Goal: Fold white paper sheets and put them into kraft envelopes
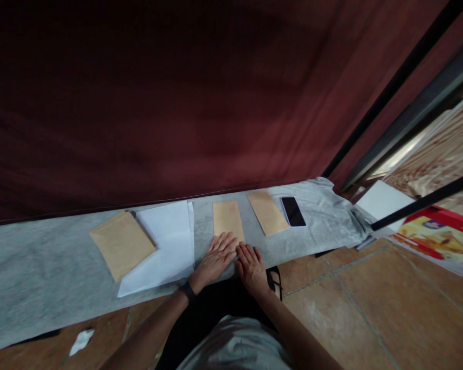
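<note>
My left hand (216,255) lies flat with fingers spread on the near end of a narrow brown envelope (227,218) on the grey cloth (42,272). My right hand (250,263) lies flat on the cloth just to the right of it, fingers stretched, close to the envelope's near corner. Neither hand grips anything. A black band sits on my left wrist.
Left of my hands lie white paper sheets (167,241) and a large brown envelope (121,242). To the right lie a second narrow envelope (267,212) and a black phone (292,211). A dark red curtain hangs behind. Tiled floor, a crumpled tissue (82,340), white board (381,199).
</note>
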`<state>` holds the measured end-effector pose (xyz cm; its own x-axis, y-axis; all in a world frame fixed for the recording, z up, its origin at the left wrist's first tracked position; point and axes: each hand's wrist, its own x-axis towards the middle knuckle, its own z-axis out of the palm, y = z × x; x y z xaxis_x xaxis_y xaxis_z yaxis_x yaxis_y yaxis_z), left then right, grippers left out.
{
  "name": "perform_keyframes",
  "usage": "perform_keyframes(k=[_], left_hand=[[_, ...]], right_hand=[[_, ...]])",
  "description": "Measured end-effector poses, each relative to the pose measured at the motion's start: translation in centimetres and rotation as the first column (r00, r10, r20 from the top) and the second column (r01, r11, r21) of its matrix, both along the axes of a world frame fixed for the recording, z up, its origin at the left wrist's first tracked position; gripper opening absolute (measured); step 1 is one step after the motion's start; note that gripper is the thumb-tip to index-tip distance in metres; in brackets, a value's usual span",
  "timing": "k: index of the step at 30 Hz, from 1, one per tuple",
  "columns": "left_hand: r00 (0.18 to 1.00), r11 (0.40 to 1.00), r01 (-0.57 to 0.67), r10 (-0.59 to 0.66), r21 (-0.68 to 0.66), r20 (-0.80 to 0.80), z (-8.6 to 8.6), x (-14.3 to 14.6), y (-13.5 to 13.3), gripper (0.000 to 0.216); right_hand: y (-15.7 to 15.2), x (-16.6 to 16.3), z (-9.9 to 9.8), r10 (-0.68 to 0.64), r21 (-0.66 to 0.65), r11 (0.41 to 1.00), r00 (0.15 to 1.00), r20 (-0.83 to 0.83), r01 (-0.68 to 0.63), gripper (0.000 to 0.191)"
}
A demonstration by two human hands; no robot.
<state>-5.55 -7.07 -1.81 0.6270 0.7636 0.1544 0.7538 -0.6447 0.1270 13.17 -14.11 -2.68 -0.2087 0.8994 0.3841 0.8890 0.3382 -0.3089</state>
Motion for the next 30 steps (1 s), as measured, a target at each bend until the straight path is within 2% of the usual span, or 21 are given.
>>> perform_keyframes(k=[3,6,11,14,19,25,30], left_hand=[[1.000,0.998,0.008,-0.008,0.063,-0.001,0.2,-1.5,-3.1,0.055],[0.999,0.997,-0.032,0.032,0.071,-0.004,0.7,-1.8,-4.6,0.056],[0.997,0.996,-0.074,0.075,0.045,-0.016,1.2,-1.2,-5.0,0.056],[0.996,0.996,-0.081,0.082,0.040,-0.022,1.1,-1.1,-5.0,0.057],[0.996,0.995,-0.083,0.085,0.048,-0.025,0.9,-1.2,-5.2,0.055],[0.989,0.989,-0.145,0.145,0.042,-0.003,0.8,-1.5,-5.9,0.059],[0.983,0.983,-0.182,0.182,0.028,0.005,1.0,-1.2,-5.8,0.057]], right_hand=[[-0.1,-0.1,0.1,-0.002,0.006,1.000,1.000,0.001,0.002,0.046],[-0.1,0.1,0.2,-0.001,0.003,1.000,1.000,0.004,0.001,0.045],[-0.2,0.1,0.4,0.014,-0.015,1.000,1.000,0.016,-0.014,0.045],[-0.2,-0.7,0.6,0.003,-0.014,1.000,1.000,0.024,-0.002,0.046],[0.2,-2.1,0.8,0.061,-0.059,0.996,0.998,0.028,-0.059,0.046],[0.0,-0.3,0.0,-0.014,-0.036,0.999,0.999,0.032,0.015,0.047],[-0.3,0.1,-0.4,-0.020,-0.028,0.999,0.999,0.042,0.021,0.047]])
